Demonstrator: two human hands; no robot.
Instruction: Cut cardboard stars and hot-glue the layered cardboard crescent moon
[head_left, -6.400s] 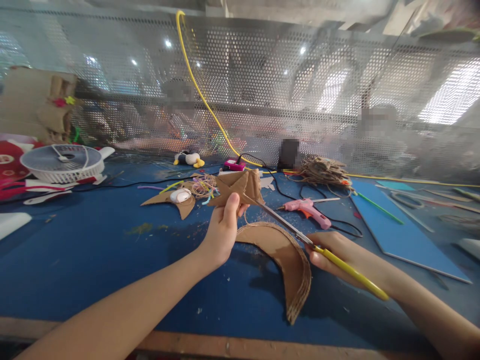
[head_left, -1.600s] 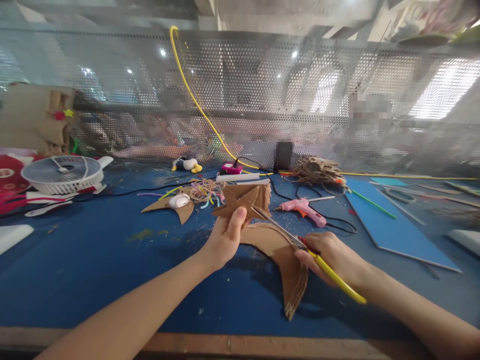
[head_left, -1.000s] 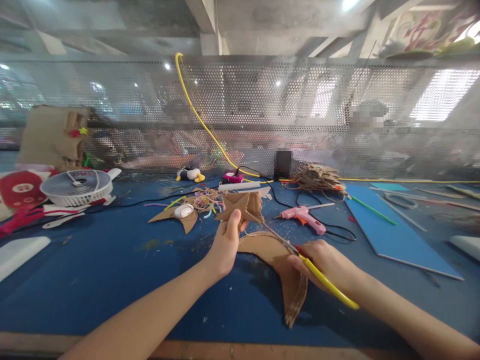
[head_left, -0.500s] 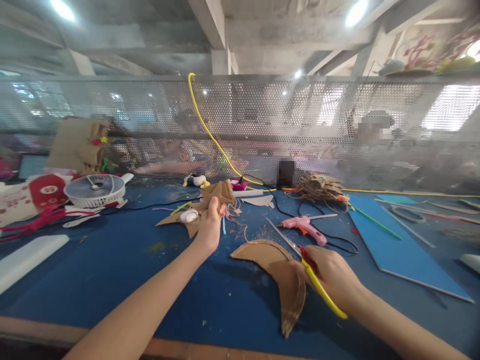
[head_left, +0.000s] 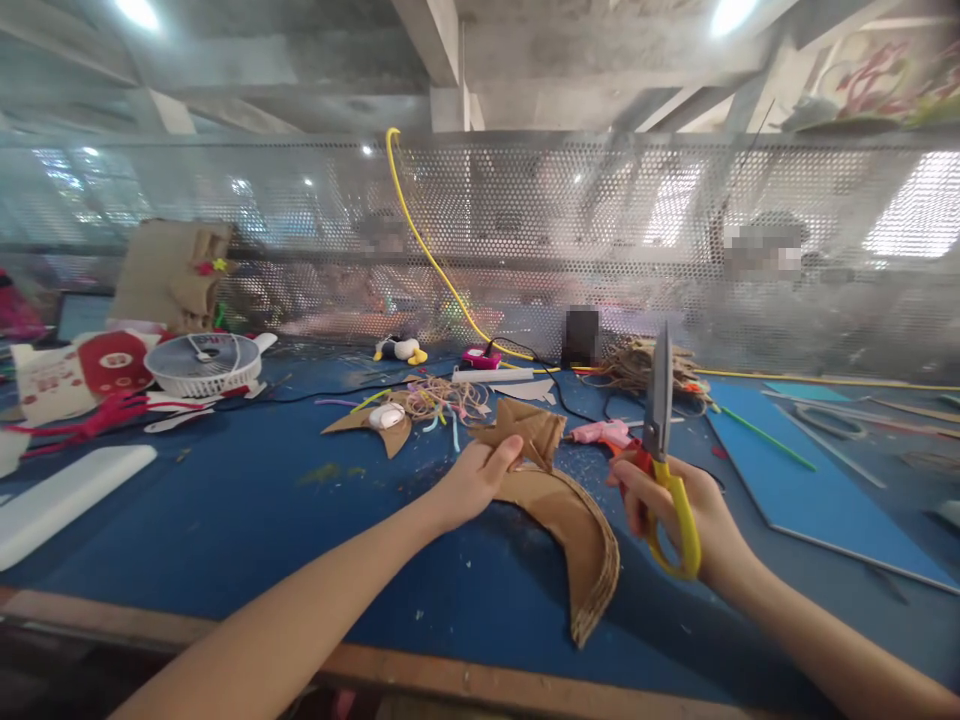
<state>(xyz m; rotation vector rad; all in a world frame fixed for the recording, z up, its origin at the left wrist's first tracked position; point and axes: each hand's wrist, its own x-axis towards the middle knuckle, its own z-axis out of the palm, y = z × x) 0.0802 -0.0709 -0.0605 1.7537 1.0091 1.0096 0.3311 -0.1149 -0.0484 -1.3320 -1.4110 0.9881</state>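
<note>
My left hand [head_left: 480, 480] pinches a folded piece of brown cardboard [head_left: 534, 428] between thumb and fingers, above one tip of a cardboard crescent [head_left: 559, 520]. The crescent lies on the blue tabletop, and twine runs along its layered outer edge. In my right hand [head_left: 671, 510] are scissors [head_left: 663, 430] with red and yellow handles, their blades pointing up and looking closed. Behind my right hand, a pink glue gun [head_left: 606, 433] is partly hidden. A smaller cardboard crescent [head_left: 394, 437] with a white rounded thing [head_left: 384, 415] on it lies left of my left hand.
A twine bundle [head_left: 637, 368] sits near the perforated metal screen [head_left: 517, 200]. Blue board [head_left: 795, 490] covers the right side. At left are a round white basket [head_left: 202, 368], a white block [head_left: 67, 500] and red-and-white paper [head_left: 112, 362]. A black cord [head_left: 315, 390] crosses the table.
My left hand has moved right and nearer with the cardboard, coming over the crescent's tip. My right hand has lifted the scissors off the crescent and turned their blades upward.
</note>
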